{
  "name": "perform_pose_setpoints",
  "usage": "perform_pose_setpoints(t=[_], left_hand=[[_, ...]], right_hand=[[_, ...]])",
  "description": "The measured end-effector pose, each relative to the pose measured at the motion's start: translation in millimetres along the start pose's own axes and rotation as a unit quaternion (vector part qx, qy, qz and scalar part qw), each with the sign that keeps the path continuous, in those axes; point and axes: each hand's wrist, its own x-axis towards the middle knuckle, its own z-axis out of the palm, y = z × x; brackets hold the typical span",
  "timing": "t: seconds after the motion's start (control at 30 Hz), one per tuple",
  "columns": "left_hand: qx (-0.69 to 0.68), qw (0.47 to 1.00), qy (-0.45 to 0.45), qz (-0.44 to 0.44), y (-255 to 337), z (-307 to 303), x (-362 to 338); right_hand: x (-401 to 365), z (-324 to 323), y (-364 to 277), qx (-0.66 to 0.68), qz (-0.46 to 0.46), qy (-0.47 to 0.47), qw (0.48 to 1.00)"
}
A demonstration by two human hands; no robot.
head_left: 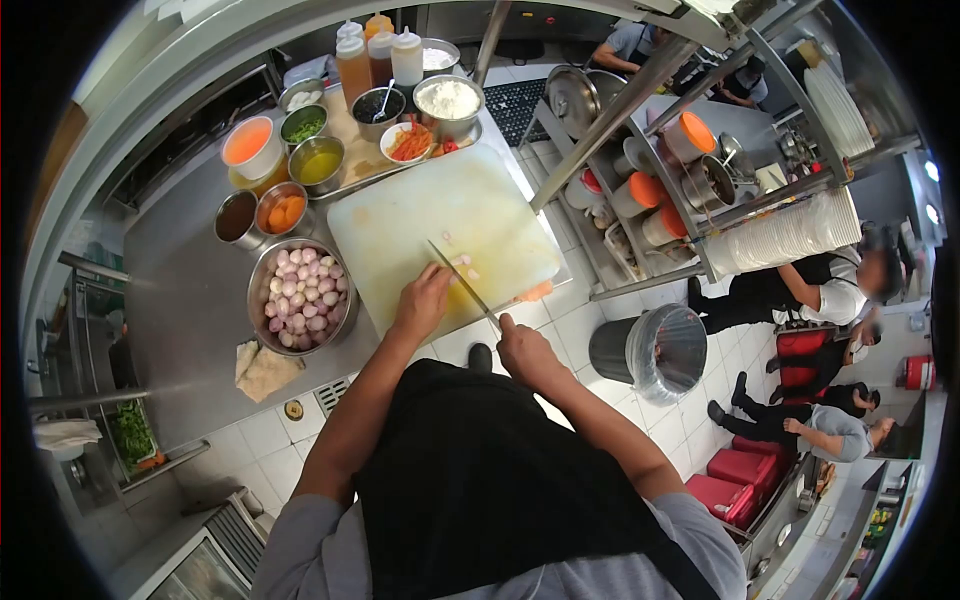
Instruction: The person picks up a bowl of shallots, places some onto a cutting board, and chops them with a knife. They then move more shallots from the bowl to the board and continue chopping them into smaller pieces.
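Note:
My right hand (528, 352) is wrapped round the handle of a kitchen knife (462, 282), its blade lying across the white cutting board (400, 225). Just left of the blade, my left hand (424, 300) rests on the board with its fingers bent together; what they hold, if anything, is hidden. Small pale pink pieces, apparently shallot (471, 273), lie beside the blade. A metal bowl (350, 318) full of peeled shallots (305, 292) stands to the left of the board. Some orange scraps (535, 292) show at the board's right edge.
Behind the board stand metal containers, a bowl of white powder (449, 98), a bowl of red strips (408, 143) and squeeze bottles (354, 70). A cloth (268, 371) lies at the counter's front edge. Right are a lined bin (668, 350), shelving (640, 230) and several people.

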Motion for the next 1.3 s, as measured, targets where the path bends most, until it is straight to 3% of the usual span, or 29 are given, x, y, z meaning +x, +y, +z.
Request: perform_pose_setpoints(t=[0.2, 0.3, 0.53, 0.8, 1.3], left_hand=[[-0.02, 0.999, 0.044, 0.014, -3.0, 4.2, 1.8], [-0.005, 0.999, 0.032, 0.014, -5.6, 5.0, -2.4], [0.008, 0.999, 0.038, 0.01, -9.2, 9.6, -6.4], [0.008, 0.999, 0.045, 0.023, -5.3, 7.7, -2.5], [-0.013, 0.998, 0.068, 0.009, -4.7, 11.5, -5.9]], right_hand=[[3.1, 8.3, 4.7, 0.005, -0.02, 0.0, 1.0], [-4.5, -3.5, -5.8, 0.016, 0.002, 0.001, 1.0], [0.5, 11.1, 13.2, 0.004, -0.048, 0.0, 0.999], [-8.7, -1.8, 1.6, -0.001, -0.008, -0.012, 1.0], [10.0, 21.9, 18.3, 0.015, -0.032, -0.008, 0.999]])
